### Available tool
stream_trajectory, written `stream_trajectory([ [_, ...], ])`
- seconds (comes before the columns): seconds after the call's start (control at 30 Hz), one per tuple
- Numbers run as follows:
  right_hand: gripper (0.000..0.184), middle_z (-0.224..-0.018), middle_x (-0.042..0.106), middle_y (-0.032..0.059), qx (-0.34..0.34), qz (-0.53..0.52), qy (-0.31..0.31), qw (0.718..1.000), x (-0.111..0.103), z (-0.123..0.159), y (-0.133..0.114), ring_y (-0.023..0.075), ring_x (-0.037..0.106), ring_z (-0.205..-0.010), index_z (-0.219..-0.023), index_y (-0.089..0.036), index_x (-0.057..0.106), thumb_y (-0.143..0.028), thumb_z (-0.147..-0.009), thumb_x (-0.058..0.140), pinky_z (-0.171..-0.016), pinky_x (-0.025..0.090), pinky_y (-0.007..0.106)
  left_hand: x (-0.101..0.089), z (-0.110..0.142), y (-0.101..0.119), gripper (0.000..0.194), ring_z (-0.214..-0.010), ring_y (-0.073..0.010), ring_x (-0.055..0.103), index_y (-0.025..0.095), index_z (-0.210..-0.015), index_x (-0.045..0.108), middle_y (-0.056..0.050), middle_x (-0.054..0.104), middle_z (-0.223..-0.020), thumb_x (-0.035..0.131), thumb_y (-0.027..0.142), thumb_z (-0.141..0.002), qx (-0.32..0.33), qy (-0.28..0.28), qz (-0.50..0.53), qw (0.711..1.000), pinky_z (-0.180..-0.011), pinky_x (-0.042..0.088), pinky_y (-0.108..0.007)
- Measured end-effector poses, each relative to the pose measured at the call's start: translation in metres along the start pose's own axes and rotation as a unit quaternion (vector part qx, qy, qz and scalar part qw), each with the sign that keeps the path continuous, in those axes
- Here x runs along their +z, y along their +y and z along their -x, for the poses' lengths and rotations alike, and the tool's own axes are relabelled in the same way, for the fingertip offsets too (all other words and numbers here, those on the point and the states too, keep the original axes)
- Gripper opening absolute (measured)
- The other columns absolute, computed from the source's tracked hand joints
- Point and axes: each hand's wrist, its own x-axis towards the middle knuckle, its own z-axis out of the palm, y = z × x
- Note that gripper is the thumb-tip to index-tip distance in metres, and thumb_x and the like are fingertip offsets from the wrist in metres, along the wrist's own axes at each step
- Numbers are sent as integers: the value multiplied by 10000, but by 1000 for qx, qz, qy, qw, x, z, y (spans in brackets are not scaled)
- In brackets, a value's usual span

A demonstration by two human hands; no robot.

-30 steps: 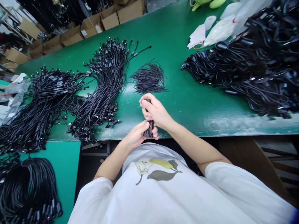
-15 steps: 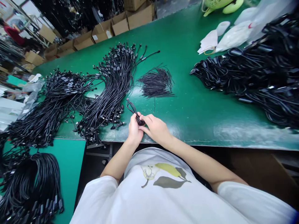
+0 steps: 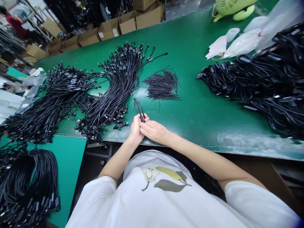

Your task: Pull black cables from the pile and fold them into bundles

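Observation:
A folded black cable (image 3: pixel 138 108) sticks up from between my two hands near the front edge of the table, one connector end at its top. My left hand (image 3: pixel 136 129) is closed around the lower part of the bundle. Against it lies my right hand (image 3: pixel 155 130), fingers closed at the same spot and partly covering the cable. Whether a tie is at the fingers is hidden. Just beyond the hands is a pile of thin black ties (image 3: pixel 163 85). Left of it spreads a heap of straight black cables (image 3: pixel 118 84) with small connectors.
More black cables (image 3: pixel 64 95) lie farther left, and a looped bunch (image 3: pixel 44 177) rests on a lower green surface. Folded cables (image 3: pixel 256 85) are heaped on the right. White bags (image 3: pixel 244 42) and a light green basket (image 3: pixel 234 7) sit at the back. Cardboard boxes (image 3: pixel 109 30) line the far edge.
The hands turned the bundle, so its cable loop now points away from me. My right hand shifted from above to beside my left. The view swung somewhat left.

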Motion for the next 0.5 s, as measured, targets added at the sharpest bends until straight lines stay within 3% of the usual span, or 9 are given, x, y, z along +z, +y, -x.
stream_trajectory([
  [0.1,375,-875,659,101,-75,-57,-49,994,-10,3,3,191,574,-786,-888,-179,633,-134,-977,271,-720,483,366,-3,-2,5,297,-506,-83,455,146,-720,538,24,442,-560,397,335,-902,-38,-58,16,997,-524,373,-188],
  [0.17,364,-906,672,99,-101,-105,-33,989,-23,6,4,181,597,-826,-935,-173,638,-129,-969,278,-734,500,349,-6,-2,8,291,-476,-78,423,148,-712,526,37,394,-537,398,316,-912,-33,-77,14,996,-481,342,-183],
  [0.27,328,-1152,660,108,-53,-123,35,990,-48,6,13,211,587,-1080,-1152,-200,615,-155,-952,360,-923,473,423,-7,4,8,303,-451,-71,387,160,-691,497,47,370,-527,447,347,-925,-8,-90,-39,995,-449,314,-183],
  [0.37,342,-1278,611,82,10,-74,11,997,-64,1,30,265,508,-1232,-1276,-261,558,-239,-953,445,-1105,265,586,-8,14,7,356,-432,-62,340,177,-691,454,64,356,-522,532,457,-897,-44,-166,-121,978,-448,315,-191],
  [0.43,272,-1116,663,83,8,-48,-48,998,-67,0,41,262,561,-1108,-1169,-234,616,-332,-956,478,-1119,229,594,-9,20,6,379,-434,-54,315,183,-741,452,78,355,-536,582,518,-860,-70,-237,-161,956,-450,304,-187],
  [0.5,272,-885,653,75,-1,-45,-92,995,-68,3,47,228,578,-895,-973,-193,656,-396,-958,476,-1066,317,548,-12,25,7,397,-448,-53,326,189,-793,453,83,377,-564,631,542,-820,-82,-280,-186,938,-455,295,-182],
])
